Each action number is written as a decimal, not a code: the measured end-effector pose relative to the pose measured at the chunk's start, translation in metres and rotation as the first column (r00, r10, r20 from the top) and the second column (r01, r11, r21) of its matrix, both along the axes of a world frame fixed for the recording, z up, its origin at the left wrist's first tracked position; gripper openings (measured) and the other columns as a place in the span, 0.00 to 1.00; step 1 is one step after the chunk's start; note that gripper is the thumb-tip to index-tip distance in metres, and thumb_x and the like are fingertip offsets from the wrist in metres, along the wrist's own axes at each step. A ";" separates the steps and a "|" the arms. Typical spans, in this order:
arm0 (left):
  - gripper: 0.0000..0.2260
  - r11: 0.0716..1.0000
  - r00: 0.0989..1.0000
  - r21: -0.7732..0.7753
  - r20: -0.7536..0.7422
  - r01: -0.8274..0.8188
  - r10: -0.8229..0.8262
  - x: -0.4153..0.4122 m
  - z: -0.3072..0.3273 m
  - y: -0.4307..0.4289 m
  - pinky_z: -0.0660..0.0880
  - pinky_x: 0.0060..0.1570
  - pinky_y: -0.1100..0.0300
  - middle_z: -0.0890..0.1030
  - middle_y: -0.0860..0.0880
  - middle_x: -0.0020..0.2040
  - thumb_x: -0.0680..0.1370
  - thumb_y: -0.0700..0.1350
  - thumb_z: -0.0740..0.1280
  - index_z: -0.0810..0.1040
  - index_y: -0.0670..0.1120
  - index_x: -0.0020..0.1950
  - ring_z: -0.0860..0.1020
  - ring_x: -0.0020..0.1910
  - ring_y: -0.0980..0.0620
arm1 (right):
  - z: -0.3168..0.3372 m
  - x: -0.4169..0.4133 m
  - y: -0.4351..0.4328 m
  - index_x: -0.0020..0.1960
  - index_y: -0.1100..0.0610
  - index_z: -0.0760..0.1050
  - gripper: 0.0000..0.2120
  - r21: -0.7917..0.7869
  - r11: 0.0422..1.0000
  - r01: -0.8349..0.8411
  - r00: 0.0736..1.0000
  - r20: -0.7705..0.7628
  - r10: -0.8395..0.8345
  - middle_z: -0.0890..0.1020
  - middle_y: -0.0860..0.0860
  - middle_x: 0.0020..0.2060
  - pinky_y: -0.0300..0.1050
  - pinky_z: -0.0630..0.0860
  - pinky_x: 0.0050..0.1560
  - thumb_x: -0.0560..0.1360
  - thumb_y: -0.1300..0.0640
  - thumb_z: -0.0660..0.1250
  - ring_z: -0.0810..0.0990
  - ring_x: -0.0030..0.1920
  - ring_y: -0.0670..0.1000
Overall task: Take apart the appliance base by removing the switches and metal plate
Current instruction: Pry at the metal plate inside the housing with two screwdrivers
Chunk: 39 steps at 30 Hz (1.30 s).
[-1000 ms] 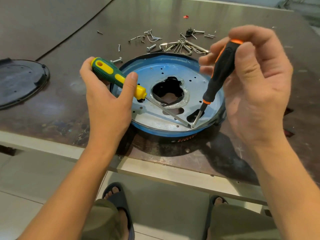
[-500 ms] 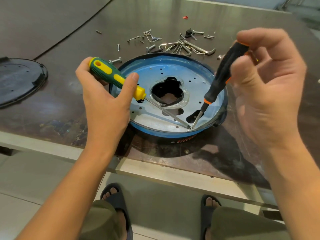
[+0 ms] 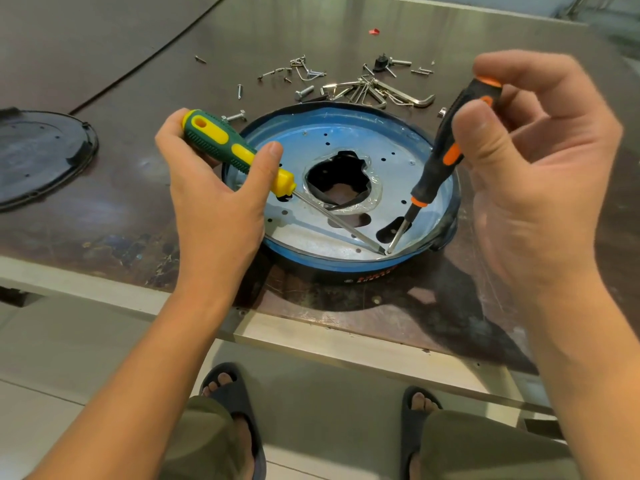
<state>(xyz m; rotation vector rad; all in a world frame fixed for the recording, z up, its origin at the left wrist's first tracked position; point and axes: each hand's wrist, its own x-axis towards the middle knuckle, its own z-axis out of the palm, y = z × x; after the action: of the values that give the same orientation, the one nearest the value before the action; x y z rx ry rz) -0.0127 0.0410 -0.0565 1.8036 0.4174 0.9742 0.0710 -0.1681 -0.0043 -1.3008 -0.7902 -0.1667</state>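
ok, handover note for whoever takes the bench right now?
Left hand grips the green-yellow screwdriver; right hand pinches the black-orange screwdriver.
Both tips meet at the near rim of the metal plate, which sits inside the blue base.
Done: black cover off, far left; loose screws behind the base.
To do: pry the plate out. No switches visible.

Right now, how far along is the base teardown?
Done: loose silver screws lie behind the round blue base; round black cover sits aside. In hand: left hand grips green-yellow screwdriver, right hand black-orange screwdriver, tips meeting at the near rim. Left: silver metal plate not yet out.
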 end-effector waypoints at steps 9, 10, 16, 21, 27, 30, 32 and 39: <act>0.30 1.000 1.000 -0.010 0.001 0.003 -0.003 0.000 0.001 -0.001 0.76 0.60 0.57 0.72 0.51 0.55 0.77 0.52 0.73 0.62 0.41 0.72 0.75 0.52 0.54 | -0.003 0.003 -0.006 0.63 0.63 0.74 0.13 0.053 0.996 -0.071 0.997 -0.020 0.072 0.82 0.60 0.50 0.52 0.79 0.54 0.79 0.67 0.64 0.80 0.50 0.60; 0.30 1.000 1.000 -0.014 0.005 0.004 -0.004 0.000 0.001 -0.001 0.75 0.60 0.57 0.72 0.52 0.55 0.77 0.51 0.73 0.62 0.41 0.72 0.74 0.52 0.55 | -0.003 0.003 -0.006 0.63 0.62 0.74 0.13 0.048 0.996 -0.073 0.997 -0.014 0.073 0.82 0.60 0.50 0.53 0.78 0.55 0.79 0.67 0.64 0.80 0.51 0.60; 0.31 1.000 1.000 -0.021 0.010 0.002 -0.002 0.000 -0.001 0.000 0.75 0.59 0.59 0.72 0.51 0.55 0.77 0.52 0.73 0.62 0.41 0.72 0.74 0.52 0.56 | 0.002 -0.010 0.004 0.58 0.55 0.77 0.13 -0.020 0.999 0.036 0.989 0.142 -0.033 0.81 0.50 0.46 0.42 0.77 0.48 0.75 0.58 0.75 0.78 0.46 0.52; 0.30 1.000 1.000 -0.025 0.019 0.010 -0.009 0.000 -0.001 0.000 0.74 0.57 0.61 0.71 0.53 0.53 0.77 0.50 0.73 0.62 0.40 0.71 0.73 0.49 0.58 | 0.002 -0.009 -0.001 0.64 0.59 0.76 0.15 -0.034 0.999 -0.038 0.994 0.105 0.041 0.84 0.56 0.49 0.54 0.81 0.51 0.78 0.63 0.71 0.85 0.48 0.60; 0.30 1.000 1.000 -0.016 0.010 0.015 -0.015 0.000 -0.001 0.001 0.74 0.55 0.64 0.70 0.56 0.50 0.77 0.51 0.73 0.62 0.41 0.71 0.73 0.47 0.60 | -0.001 -0.006 -0.002 0.63 0.60 0.74 0.13 -0.066 0.996 -0.051 0.997 0.054 0.055 0.80 0.56 0.49 0.60 0.80 0.51 0.81 0.57 0.68 0.81 0.49 0.59; 0.30 1.000 1.000 -0.010 0.008 0.012 -0.012 0.000 -0.002 0.001 0.74 0.55 0.65 0.70 0.55 0.51 0.78 0.51 0.73 0.62 0.42 0.71 0.73 0.48 0.60 | -0.001 -0.008 0.002 0.61 0.57 0.75 0.15 -0.050 0.998 0.023 0.989 0.146 -0.015 0.80 0.48 0.47 0.40 0.77 0.47 0.77 0.58 0.74 0.78 0.46 0.46; 0.30 1.000 1.000 -0.009 0.008 0.011 -0.011 0.000 -0.002 0.001 0.73 0.54 0.67 0.70 0.56 0.50 0.78 0.51 0.73 0.62 0.42 0.72 0.73 0.48 0.60 | -0.002 -0.006 -0.001 0.63 0.59 0.76 0.15 -0.031 1.000 0.003 0.993 0.119 0.000 0.82 0.53 0.49 0.44 0.78 0.50 0.78 0.61 0.73 0.81 0.48 0.52; 0.30 1.000 1.000 -0.007 0.023 0.019 -0.018 0.002 -0.002 0.002 0.72 0.55 0.67 0.71 0.57 0.51 0.77 0.50 0.74 0.62 0.41 0.71 0.73 0.47 0.61 | 0.001 -0.003 -0.006 0.65 0.59 0.75 0.16 -0.057 0.997 -0.052 0.997 0.055 0.055 0.82 0.57 0.52 0.54 0.78 0.58 0.79 0.56 0.70 0.81 0.53 0.57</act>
<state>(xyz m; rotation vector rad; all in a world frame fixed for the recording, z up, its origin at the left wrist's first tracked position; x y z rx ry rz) -0.0106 0.0426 -0.0590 1.7855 0.3891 0.9783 0.0677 -0.1743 -0.0032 -1.3300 -0.8824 -0.1398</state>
